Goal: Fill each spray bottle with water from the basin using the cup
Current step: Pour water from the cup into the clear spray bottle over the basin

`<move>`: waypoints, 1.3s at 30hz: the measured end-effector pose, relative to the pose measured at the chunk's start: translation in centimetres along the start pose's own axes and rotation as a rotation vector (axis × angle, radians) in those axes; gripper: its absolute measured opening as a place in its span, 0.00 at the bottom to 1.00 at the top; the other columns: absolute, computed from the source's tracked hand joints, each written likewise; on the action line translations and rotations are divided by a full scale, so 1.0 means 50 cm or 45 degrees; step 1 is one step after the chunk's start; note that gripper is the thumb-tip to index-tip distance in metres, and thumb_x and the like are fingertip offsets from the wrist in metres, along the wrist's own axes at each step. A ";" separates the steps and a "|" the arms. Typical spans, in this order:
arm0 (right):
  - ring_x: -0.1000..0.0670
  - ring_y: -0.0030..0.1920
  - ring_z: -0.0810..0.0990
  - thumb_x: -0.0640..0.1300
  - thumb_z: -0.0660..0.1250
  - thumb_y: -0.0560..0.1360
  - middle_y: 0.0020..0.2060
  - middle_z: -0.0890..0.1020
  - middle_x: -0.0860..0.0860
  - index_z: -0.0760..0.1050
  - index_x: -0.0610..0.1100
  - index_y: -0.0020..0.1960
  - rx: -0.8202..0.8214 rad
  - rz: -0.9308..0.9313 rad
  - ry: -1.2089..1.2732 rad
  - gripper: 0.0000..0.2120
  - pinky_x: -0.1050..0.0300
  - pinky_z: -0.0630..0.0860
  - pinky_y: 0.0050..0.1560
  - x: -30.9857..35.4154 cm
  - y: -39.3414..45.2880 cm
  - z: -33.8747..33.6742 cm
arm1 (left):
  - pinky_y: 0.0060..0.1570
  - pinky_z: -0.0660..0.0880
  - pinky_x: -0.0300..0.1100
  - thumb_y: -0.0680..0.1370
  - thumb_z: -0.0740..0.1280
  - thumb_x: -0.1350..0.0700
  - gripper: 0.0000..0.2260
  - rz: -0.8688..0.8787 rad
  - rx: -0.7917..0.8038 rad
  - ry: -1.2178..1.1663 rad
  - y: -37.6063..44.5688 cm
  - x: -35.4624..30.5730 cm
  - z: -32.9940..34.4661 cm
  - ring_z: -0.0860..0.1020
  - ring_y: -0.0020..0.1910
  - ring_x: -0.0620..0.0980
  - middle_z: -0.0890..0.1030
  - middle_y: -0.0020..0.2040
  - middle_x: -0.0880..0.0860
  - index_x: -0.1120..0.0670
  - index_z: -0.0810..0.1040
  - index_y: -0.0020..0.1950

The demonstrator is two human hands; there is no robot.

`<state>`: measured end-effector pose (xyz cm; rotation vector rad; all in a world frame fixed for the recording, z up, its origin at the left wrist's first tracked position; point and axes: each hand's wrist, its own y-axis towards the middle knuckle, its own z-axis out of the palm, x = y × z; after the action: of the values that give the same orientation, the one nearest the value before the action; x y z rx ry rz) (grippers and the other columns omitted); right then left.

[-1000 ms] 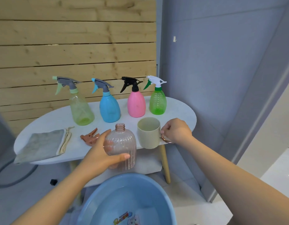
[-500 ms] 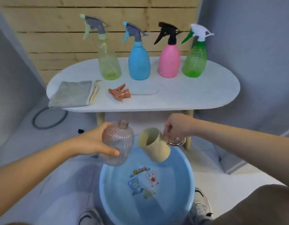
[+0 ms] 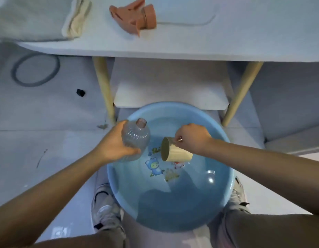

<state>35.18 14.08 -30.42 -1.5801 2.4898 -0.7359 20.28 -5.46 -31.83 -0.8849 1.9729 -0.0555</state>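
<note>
Basin [image 3: 173, 212] positioned on the floor between the shoes, directly below the table edge; water level visible by the surface glints and the printed cartoon figures on the bottom. Placement close to the body judged to keep scooping and pouring over the water, so spills fall back in.

Cup [image 3: 174, 151] held low over the basin, tipped on its side, mouth facing left toward the bottle, rim at or just above the water surface; contact with the water cannot be confirmed. Orientation consistent with a scoop about to begin. Right hand [image 3: 192, 138] closed over the cup handle from above, fingers curled tight and pressed together, handle ring just visible at the knuckles.

Bottle [image 3: 135, 140], clear, ribbed, capless, held beside the cup over the left side of the basin, neck open and tilted up and away. Empty as far as visible. Position near the cup judged to shorten the pour. Left hand [image 3: 115, 145] wrapped around the bottle body, fingers spread along the left and lower wall, thumb across the near side.

Farther off, on the table [image 3: 226, 47]: detached orange spray head [image 3: 135, 17] with dip tube trailing right, and folded cloth [image 3: 35, 18] at the left. Other spray bottles out of view.
</note>
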 end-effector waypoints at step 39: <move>0.57 0.28 0.64 0.42 0.67 0.73 0.29 0.69 0.48 0.71 0.34 0.34 -0.303 0.393 1.463 0.14 0.66 0.62 0.29 -0.108 -0.021 0.107 | 0.53 0.62 0.23 0.65 0.79 0.58 0.44 0.010 -0.145 -0.052 0.039 0.034 0.085 0.66 0.64 0.41 0.64 0.69 0.46 0.51 0.57 0.74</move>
<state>40.30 16.61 -35.57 -0.8111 3.5526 -1.6845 21.97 -3.77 -36.15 -0.9446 1.9570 0.0797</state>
